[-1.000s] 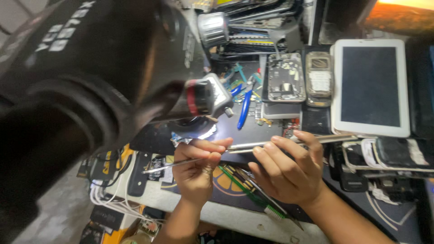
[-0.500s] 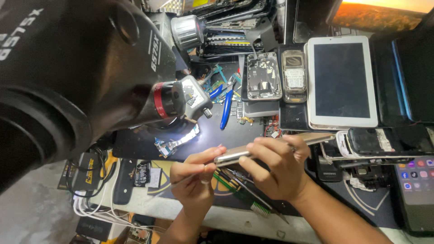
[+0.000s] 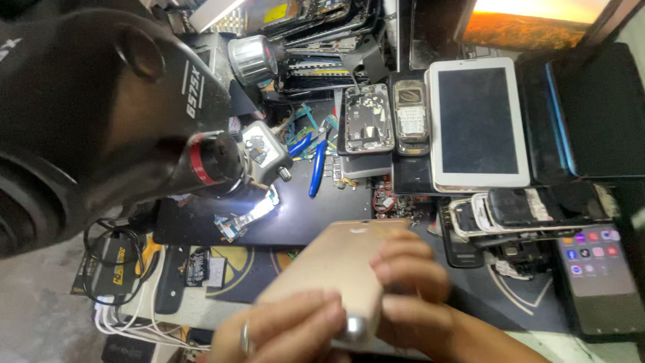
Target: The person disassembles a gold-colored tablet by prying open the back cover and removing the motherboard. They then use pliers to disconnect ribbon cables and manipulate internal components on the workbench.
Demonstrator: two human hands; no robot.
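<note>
Leftmost, I see the big black microscope body (image 3: 101,114) filling the upper left and blocking much of the bench behind it; its red-ringed lens (image 3: 208,161) throws light on a small circuit board (image 3: 245,218) lying on the dark mat (image 3: 316,215). Below that, a black charger with coiled cables (image 3: 114,269) sits at the bench edge. Blue-handled pliers (image 3: 316,168) lie just right of the lit spot.

Low in the middle, my left hand (image 3: 289,333), a ring on one finger, is curled around the near end of a gold phone back (image 3: 336,269), with a small metal cylinder (image 3: 356,328) showing between my hands. My right hand (image 3: 413,296) grips the same phone from the right side, fingers wrapped over its edge. The phone is held above the mat, tilted, hiding the mat beneath.

Further right stand an opened phone (image 3: 368,117), an old keypad phone (image 3: 408,111), a white tablet (image 3: 478,121), a stack of stripped handsets (image 3: 531,208), and a lit smartphone (image 3: 594,262) at the far right.
</note>
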